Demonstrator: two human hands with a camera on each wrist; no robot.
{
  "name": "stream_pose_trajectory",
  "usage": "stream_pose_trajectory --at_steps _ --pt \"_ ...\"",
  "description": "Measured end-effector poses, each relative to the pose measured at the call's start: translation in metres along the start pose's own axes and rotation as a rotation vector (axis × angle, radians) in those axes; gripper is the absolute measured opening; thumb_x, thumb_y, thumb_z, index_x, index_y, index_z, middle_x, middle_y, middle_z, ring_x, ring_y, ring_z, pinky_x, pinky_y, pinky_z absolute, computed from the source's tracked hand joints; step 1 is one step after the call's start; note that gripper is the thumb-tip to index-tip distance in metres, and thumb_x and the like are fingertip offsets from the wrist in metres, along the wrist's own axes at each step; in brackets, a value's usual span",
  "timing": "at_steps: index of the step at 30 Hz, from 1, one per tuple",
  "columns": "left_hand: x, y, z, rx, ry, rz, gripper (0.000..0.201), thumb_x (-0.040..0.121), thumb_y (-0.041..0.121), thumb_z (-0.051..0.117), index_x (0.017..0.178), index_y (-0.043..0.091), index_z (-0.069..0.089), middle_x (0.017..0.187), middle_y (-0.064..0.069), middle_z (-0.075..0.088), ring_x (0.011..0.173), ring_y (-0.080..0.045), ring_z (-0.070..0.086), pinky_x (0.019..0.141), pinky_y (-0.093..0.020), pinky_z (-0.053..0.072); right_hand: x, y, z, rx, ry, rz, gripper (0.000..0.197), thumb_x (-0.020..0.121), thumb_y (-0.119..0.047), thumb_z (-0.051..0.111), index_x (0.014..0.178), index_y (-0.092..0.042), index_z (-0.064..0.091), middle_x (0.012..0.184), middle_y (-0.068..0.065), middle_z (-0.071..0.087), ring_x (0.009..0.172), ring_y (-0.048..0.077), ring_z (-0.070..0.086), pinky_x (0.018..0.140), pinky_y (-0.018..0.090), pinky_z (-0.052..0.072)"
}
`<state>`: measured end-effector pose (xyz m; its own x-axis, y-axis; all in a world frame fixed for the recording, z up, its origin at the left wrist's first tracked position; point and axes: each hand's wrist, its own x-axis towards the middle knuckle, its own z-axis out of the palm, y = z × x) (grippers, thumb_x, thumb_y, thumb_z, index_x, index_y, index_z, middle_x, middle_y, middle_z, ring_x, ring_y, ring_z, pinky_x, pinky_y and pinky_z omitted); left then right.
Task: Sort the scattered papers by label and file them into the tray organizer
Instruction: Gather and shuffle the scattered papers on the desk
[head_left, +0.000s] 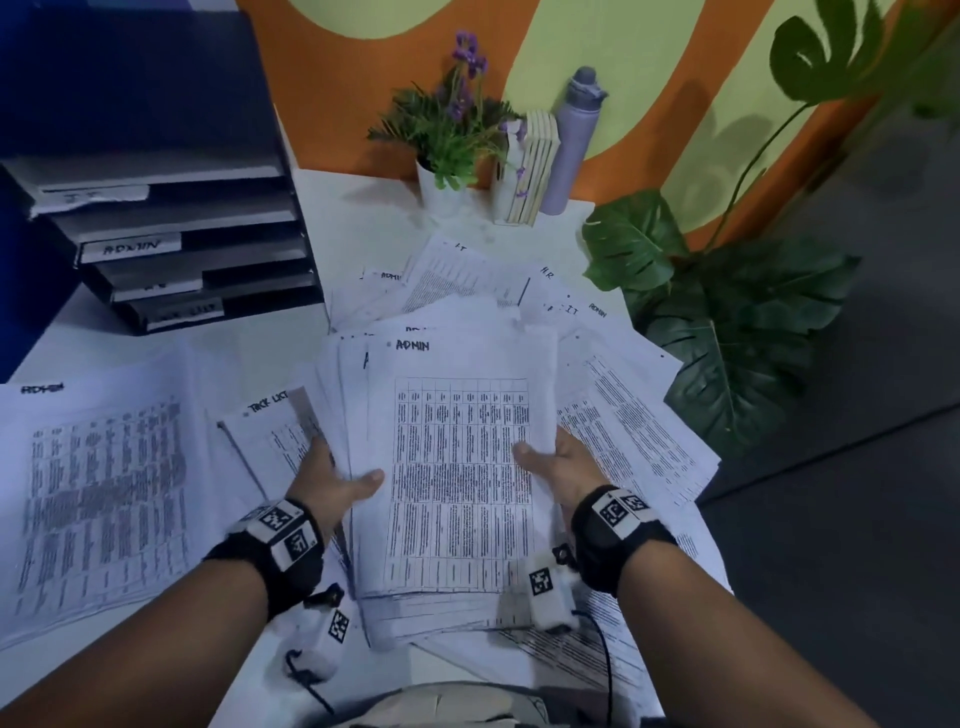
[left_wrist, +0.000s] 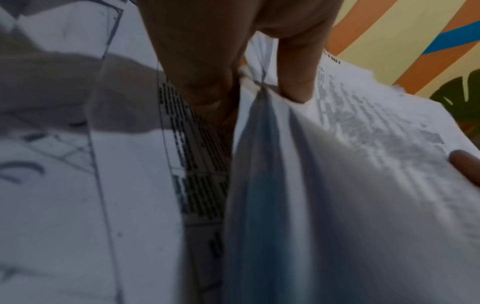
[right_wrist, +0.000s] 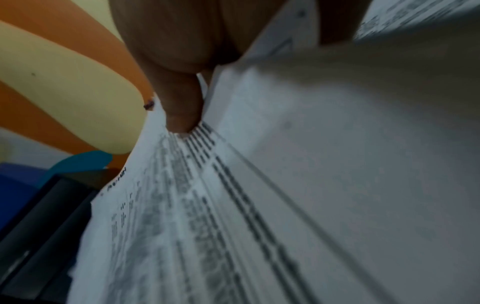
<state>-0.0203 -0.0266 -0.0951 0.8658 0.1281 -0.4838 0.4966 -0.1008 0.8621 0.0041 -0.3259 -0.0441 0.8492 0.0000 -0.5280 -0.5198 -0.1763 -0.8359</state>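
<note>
I hold a stack of ADMIN papers (head_left: 457, 467) above the desk in both hands. My left hand (head_left: 337, 480) grips its left edge, thumb on top and fingers underneath. My right hand (head_left: 553, 462) grips the right edge the same way. In the left wrist view my left hand (left_wrist: 249, 82) pinches the fanned ADMIN papers (left_wrist: 350, 164). In the right wrist view the thumb of my right hand (right_wrist: 182, 107) presses on the ADMIN papers (right_wrist: 182, 205). The black tray organizer (head_left: 171, 234) stands at the back left, with labelled tiers. More scattered papers (head_left: 623, 415) lie beneath.
Another ADMIN pile (head_left: 98, 499) lies at the left, beside a sheet labelled TASK LIST (head_left: 270, 421). A flower pot (head_left: 447, 150), books (head_left: 530, 171) and a bottle (head_left: 571, 140) stand at the back wall. A leafy plant (head_left: 727, 322) overhangs the desk's right edge.
</note>
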Motion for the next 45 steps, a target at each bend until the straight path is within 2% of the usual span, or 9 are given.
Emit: stream_pose_trajectory --at_steps 3,8,11,17,23,28,34,39,45 --pt "-0.005 -0.002 -0.003 0.153 0.084 -0.003 0.075 0.073 0.021 0.081 0.136 0.029 0.04 0.132 0.001 0.057 0.12 -0.025 0.055 0.105 -0.048 0.041 0.018 -0.002 -0.005 -0.238 0.27 -0.143 0.01 0.087 -0.023 0.063 0.095 -0.022 0.068 0.098 0.003 0.072 0.093 0.027 0.068 0.087 0.044 0.055" --pt "-0.008 -0.008 -0.008 0.297 0.135 -0.032 0.078 0.081 0.023 0.076 0.145 0.014 0.032 0.141 -0.006 0.047 0.126 -0.028 0.048 0.107 -0.039 0.037 0.04 -0.014 -0.061 -0.828 0.543 0.021 0.041 0.089 -0.028 0.057 0.129 -0.021 0.053 0.13 0.011 0.052 0.117 0.031 0.05 0.095 0.045 0.045" --pt "-0.002 -0.012 -0.011 0.284 0.122 -0.069 0.074 0.078 0.025 0.077 0.14 0.014 0.037 0.133 -0.008 0.054 0.117 -0.029 0.054 0.104 -0.042 0.042 0.046 -0.008 -0.073 -0.94 0.442 0.251 0.064 0.085 -0.037 0.06 0.142 -0.021 0.033 0.135 0.013 0.046 0.125 0.034 0.039 0.101 0.049 0.039" --pt "0.013 -0.021 -0.019 0.088 0.068 -0.193 0.099 0.06 0.039 0.082 0.144 0.018 0.033 0.136 -0.003 0.051 0.122 -0.027 0.051 0.107 -0.05 0.04 0.062 -0.026 -0.092 -0.856 0.362 0.15 0.024 0.085 -0.021 0.059 0.105 -0.01 0.065 0.103 0.014 0.064 0.093 0.031 0.061 0.077 0.032 0.05" --pt "0.014 -0.021 -0.018 0.058 0.053 -0.19 0.069 0.082 0.015 0.073 0.143 0.016 0.04 0.135 -0.004 0.055 0.123 -0.027 0.051 0.109 -0.048 0.037 0.076 -0.039 -0.13 -1.105 0.463 0.171 0.04 0.083 -0.038 0.06 0.115 -0.013 0.063 0.121 0.013 0.055 0.115 0.034 0.049 0.099 0.045 0.045" --pt "0.01 -0.027 -0.017 -0.004 0.065 -0.211 0.091 0.052 0.03 0.086 0.134 0.024 0.046 0.128 -0.003 0.061 0.113 -0.025 0.059 0.099 -0.049 0.046 0.07 -0.037 -0.129 -1.04 0.343 0.18 0.027 0.086 -0.032 0.062 0.105 -0.014 0.057 0.111 0.013 0.058 0.112 0.036 0.051 0.097 0.041 0.045" --pt "-0.005 -0.015 -0.008 0.082 0.201 -0.227 0.083 0.084 0.008 0.071 0.15 0.009 0.021 0.147 -0.006 0.036 0.135 -0.03 0.038 0.107 -0.039 0.034 0.03 -0.068 -0.109 -0.955 0.526 -0.174 0.027 0.087 -0.021 0.059 0.112 -0.013 0.057 0.108 0.018 0.06 0.087 0.034 0.061 0.078 0.041 0.053" --pt "-0.008 -0.009 -0.012 -0.058 0.164 -0.236 0.087 0.06 0.005 0.065 0.142 0.017 0.036 0.136 -0.013 0.05 0.117 -0.034 0.051 0.1 -0.053 0.043 -0.033 -0.113 -0.079 -0.935 0.658 -0.397 0.064 0.086 -0.01 0.063 0.14 -0.024 0.032 0.124 0.009 0.054 0.107 0.033 0.057 0.076 0.045 0.05" --pt "-0.015 0.002 -0.009 -0.208 0.153 -0.26 0.091 0.084 -0.003 0.062 0.154 0.017 0.008 0.158 -0.012 0.02 0.14 -0.031 0.029 0.111 -0.048 0.029 -0.099 -0.156 -0.031 -0.958 0.7 -0.858 0.003 0.083 -0.009 0.06 0.086 -0.008 0.06 0.097 0.007 0.05 0.071 0.022 0.044 0.054 0.029 0.035"
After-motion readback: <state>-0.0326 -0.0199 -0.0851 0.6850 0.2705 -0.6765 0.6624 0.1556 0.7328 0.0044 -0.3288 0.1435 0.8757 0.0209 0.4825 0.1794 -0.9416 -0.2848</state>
